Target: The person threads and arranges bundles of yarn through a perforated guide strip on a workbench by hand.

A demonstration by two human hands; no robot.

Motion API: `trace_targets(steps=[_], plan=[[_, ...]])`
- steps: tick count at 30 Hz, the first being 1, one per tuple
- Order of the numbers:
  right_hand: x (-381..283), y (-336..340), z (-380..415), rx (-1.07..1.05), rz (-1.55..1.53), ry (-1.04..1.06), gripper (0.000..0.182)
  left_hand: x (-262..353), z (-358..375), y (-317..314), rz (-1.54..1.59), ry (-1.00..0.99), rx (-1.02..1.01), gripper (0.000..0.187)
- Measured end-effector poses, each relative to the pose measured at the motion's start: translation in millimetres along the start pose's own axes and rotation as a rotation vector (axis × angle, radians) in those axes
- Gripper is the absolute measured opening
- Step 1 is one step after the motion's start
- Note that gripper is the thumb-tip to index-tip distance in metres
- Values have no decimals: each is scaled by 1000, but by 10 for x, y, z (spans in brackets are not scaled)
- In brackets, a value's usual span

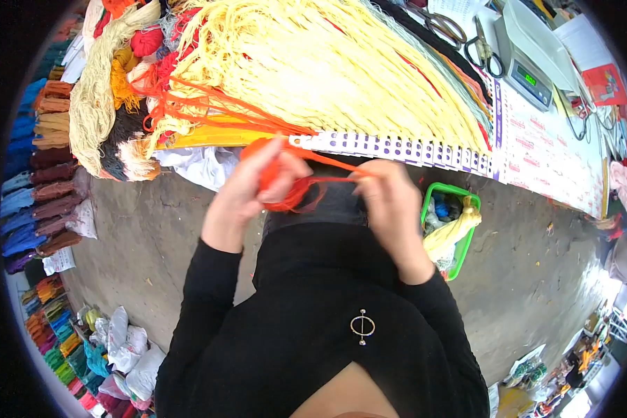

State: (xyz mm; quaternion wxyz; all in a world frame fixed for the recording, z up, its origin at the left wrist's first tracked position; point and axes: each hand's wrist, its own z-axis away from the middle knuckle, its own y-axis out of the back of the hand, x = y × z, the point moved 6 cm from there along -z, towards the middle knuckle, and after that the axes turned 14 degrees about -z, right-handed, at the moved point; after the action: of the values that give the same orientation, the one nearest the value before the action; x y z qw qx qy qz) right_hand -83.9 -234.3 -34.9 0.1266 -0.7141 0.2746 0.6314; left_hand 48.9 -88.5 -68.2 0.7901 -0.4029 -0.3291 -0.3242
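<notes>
My left hand [247, 191] is wrapped round a bundle of orange-red yarn [275, 174] in front of my lap. From that bundle a stretched strand runs right to my right hand [390, 205], whose fingers pinch it; this hand is smeared by motion. Just beyond the hands lies a row of white cards with punched holes [390, 148] along the table's front edge. Pale yellow yarn [327, 70] fans out from the cards across the table. Orange strands [237, 111] lie at the row's left end.
Right of my lap, a green basket [471, 244] stands on the floor [536, 244]. Scissors [484, 52] and a digital scale [529, 76] lie at the table's back right. Mixed yarn hanks [94, 104] hang over the left end. Coloured yarn shelves [31, 209] line the left.
</notes>
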Motion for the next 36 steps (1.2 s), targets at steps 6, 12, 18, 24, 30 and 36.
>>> trace_targets(steps=[6,12,18,24,30,36], plan=[[261,1972,214,719,-899,42,13,80,850,1866,538,-338,356,27],[548,4230,707,610,-1300,299,18,74,2089,3396,806,-845,695,30],[-262,2886,276,932,-355,177,18,573,1269,1627,558,-806,382,38],[432,113,-408,-120,-126,-232,17,21,-56,156,39,-125,199,48],[803,-319,-525,-114,-31,-298,17,-95,-339,66,-204,89,194,50],[796,-320,-541,14,190,-164,20,-88,-565,62,-347,91,295,28]])
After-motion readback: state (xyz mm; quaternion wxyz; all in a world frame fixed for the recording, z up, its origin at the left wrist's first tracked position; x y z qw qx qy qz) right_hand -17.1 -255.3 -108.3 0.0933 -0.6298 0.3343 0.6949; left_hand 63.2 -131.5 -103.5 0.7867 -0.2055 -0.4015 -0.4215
